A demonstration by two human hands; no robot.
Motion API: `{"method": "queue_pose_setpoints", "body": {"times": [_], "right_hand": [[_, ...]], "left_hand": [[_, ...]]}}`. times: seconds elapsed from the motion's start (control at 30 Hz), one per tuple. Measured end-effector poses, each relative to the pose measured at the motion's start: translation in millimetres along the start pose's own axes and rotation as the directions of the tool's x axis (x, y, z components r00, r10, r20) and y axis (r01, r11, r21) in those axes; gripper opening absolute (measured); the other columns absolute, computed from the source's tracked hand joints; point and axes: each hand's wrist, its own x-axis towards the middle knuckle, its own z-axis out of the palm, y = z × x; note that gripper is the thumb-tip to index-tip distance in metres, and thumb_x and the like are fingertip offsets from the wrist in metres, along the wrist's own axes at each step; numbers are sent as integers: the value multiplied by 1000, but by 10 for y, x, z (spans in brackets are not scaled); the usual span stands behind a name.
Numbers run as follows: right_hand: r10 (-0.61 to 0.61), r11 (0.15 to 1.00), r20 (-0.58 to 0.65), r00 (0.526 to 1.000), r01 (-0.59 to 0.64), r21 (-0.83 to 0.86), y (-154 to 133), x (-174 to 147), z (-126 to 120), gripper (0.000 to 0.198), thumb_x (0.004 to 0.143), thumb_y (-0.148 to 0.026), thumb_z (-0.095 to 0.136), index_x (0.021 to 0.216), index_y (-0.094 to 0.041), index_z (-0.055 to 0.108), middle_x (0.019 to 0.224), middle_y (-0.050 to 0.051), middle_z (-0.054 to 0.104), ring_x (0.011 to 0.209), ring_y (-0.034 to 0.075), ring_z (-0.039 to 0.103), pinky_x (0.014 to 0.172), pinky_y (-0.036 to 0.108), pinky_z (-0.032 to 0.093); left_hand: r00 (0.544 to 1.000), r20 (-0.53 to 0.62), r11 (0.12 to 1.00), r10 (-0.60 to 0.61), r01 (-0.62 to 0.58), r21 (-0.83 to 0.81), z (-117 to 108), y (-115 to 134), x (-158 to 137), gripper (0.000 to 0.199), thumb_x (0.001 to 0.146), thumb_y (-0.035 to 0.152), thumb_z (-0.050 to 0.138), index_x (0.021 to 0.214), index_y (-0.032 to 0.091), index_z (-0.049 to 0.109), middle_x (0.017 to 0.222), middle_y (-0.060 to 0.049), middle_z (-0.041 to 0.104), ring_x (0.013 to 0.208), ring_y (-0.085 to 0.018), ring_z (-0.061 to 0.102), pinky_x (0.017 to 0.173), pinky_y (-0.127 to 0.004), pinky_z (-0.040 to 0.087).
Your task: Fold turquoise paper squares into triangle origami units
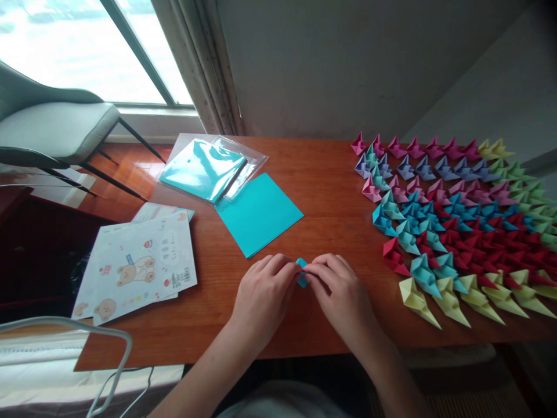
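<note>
plastic sleeve [243,152] holding teal sheets [202,169]

Bright daylight from the overexposed window [82,46]; sharp centre, edges bowed.

Bright window [65,46], pale curtain [200,64], grey chair [52,125], plain wall [348,64], wooden table [331,191]

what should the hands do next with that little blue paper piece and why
Probably press the fold flat against the table. Both the left hand and right hand pinch the small blue paper piece between their fingertips, and it looks only partly folded beside the rows of finished paper shapes.
</note>
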Motion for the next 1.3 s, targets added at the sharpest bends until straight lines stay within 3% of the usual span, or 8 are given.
{"method": "queue_pose_setpoints", "body": {"times": [0.2,0.4,0.77,1.2,1.3], "right_hand": [[2,1000,-55,999,-3,-16,38,-45,-22,7,97,-20,59,98,-21,66,93,6,65,88,21,60,81,36,49],[-13,999,-42,999,11,-48,50,-3,-46,17,98,-20,57,88,-21,70,85,5,65,83,20,59,78,35,49],[107,984,-71,992,-116,-133,-56,34,-22,19,98,-32,61,84,-23,68,84,4,70,82,21,63,70,32,43],[162,963,-63,985,-171,-207,-143,64,-7,21,100,-32,57,82,-23,64,79,4,71,79,22,64,63,32,36],[188,958,-69,980,-198,-209,-161,63,20,15,100,-32,57,89,-22,63,82,4,70,81,23,63,65,32,38]], "left_hand": [[1000,-7,1000,5,-5,22,-4,4,-5,16,100,22,52,92,22,65,92,-3,68,86,-18,62,78,-31,49],[996,-51,996,-68,71,63,-9,41,1,19,100,29,53,90,21,66,87,-3,67,79,-18,63,71,-30,47],[988,-79,977,-132,143,158,1,75,22,18,99,29,55,84,23,63,82,0,67,78,-17,64,62,-29,39],[987,-44,979,-153,158,126,-2,65,40,15,98,31,56,87,22,62,84,0,65,79,-18,63,63,-29,41],[987,-46,979,-153,157,128,6,53,44,16,99,31,55,87,22,63,83,0,65,79,-18,63,63,-29,41]]}}
